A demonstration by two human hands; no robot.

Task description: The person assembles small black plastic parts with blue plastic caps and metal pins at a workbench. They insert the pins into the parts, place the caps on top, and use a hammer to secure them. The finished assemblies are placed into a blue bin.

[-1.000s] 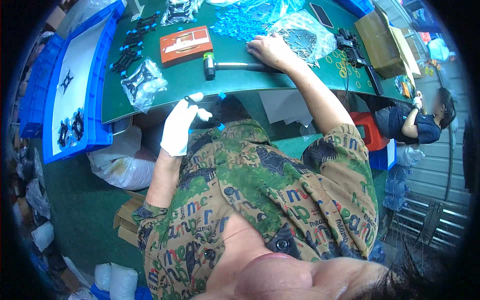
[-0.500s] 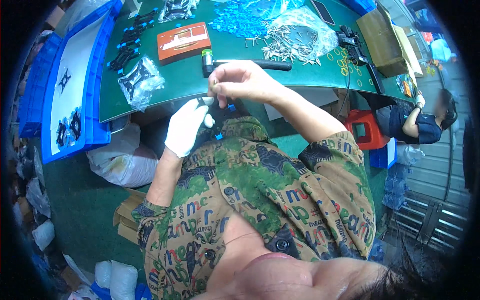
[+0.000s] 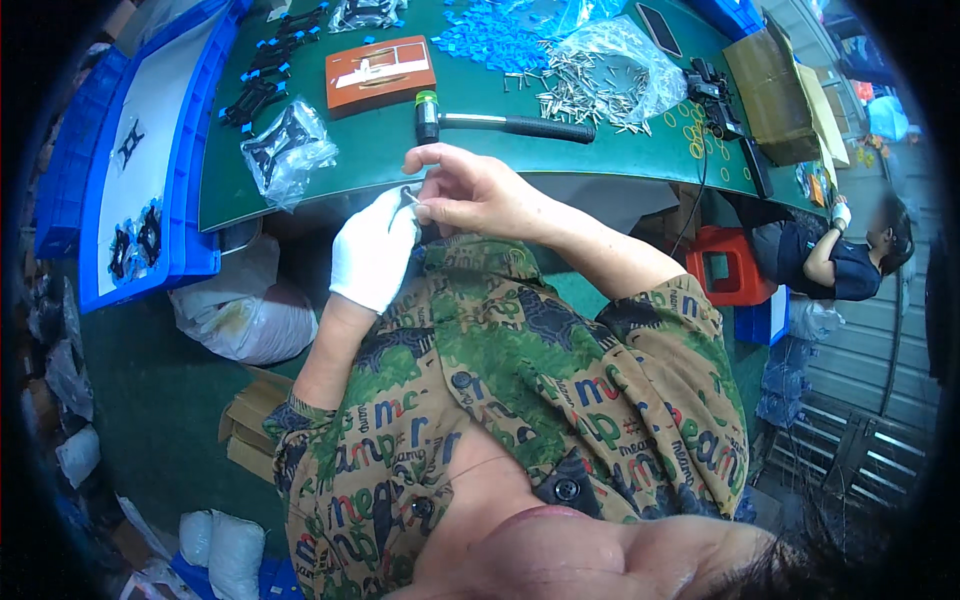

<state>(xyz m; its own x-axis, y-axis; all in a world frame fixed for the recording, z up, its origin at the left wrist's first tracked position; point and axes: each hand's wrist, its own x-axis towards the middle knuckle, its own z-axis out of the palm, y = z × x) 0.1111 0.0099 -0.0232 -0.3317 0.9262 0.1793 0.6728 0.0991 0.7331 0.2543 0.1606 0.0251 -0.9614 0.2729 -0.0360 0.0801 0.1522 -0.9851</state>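
Note:
My left hand point(image 3: 374, 252), in a white glove, is closed around a black part point(image 3: 405, 190), of which only a small edge shows above the fingers. My bare right hand point(image 3: 478, 196) meets it from the right. Thumb and fingers of that hand pinch a small metal pin point(image 3: 412, 198) against the black part; whether it sits in a hole I cannot tell. Just beyond my hands, a mallet point(image 3: 505, 124) with a green and black head lies on the green table point(image 3: 380, 160). A heap of similar metal pins point(image 3: 590, 90) spills out of a clear bag farther back.
Blue clips point(image 3: 485, 40) lie piled at the back. An orange-red box point(image 3: 378, 85), bagged black X-shaped parts point(image 3: 288, 150) and a row of black parts point(image 3: 250, 100) are left of the mallet. A blue crate point(image 3: 190, 265) stands at left. Another person point(image 3: 845, 255) sits at far right.
My right hand has lowered and come together with my gloved left hand, bringing the pin to the black part. Blue clips seen beside the left hand earlier are now hidden.

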